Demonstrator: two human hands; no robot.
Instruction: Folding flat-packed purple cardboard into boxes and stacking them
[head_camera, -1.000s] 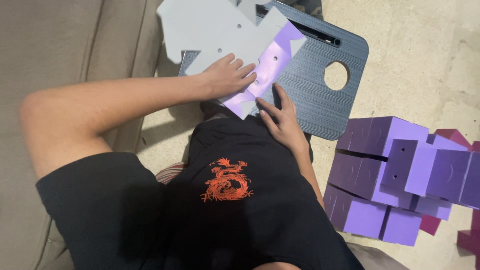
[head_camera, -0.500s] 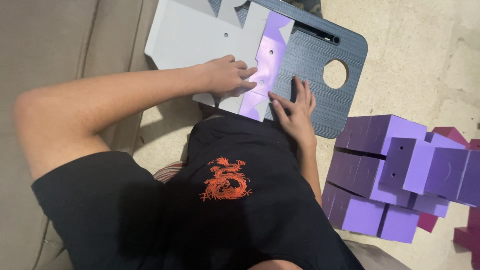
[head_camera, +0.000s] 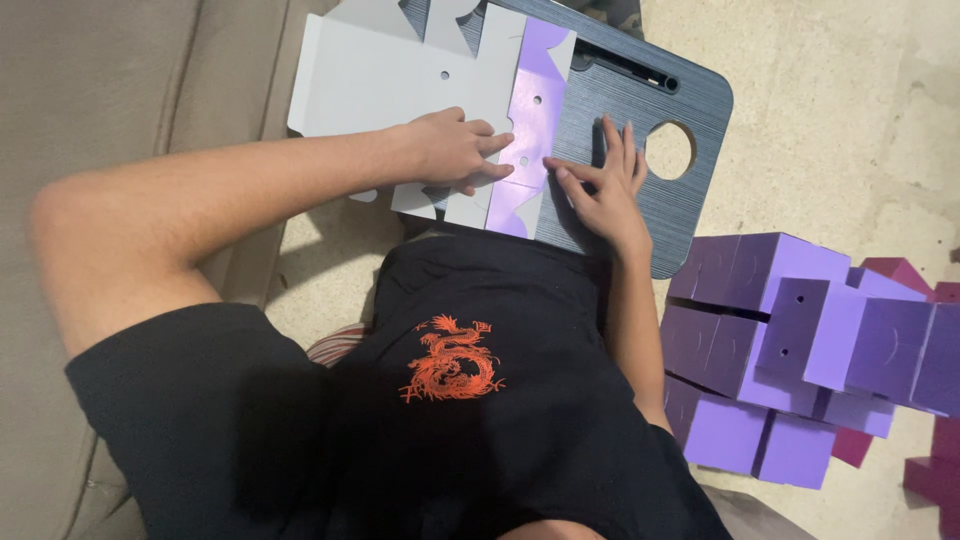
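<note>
Flat grey-and-purple cardboard box blank (head_camera: 430, 85) on lap tray (head_camera: 690, 110)

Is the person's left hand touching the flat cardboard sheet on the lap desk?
Touching. The head view shows the left hand lying flat on the grey and purple cardboard sheet, its fingers pressing along the purple panel's fold, with no gap visible.

Grey-and-purple flat cardboard (head_camera: 470, 80), dark wood-grain tray (head_camera: 640, 130), purple boxes (head_camera: 780, 350), black shirt (head_camera: 480, 400).

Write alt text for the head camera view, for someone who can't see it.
Seen from above, a person's left hand and right hand press a flat grey and purple cardboard sheet onto a dark lap tray. Folded purple boxes are stacked on the floor at their right.
</note>
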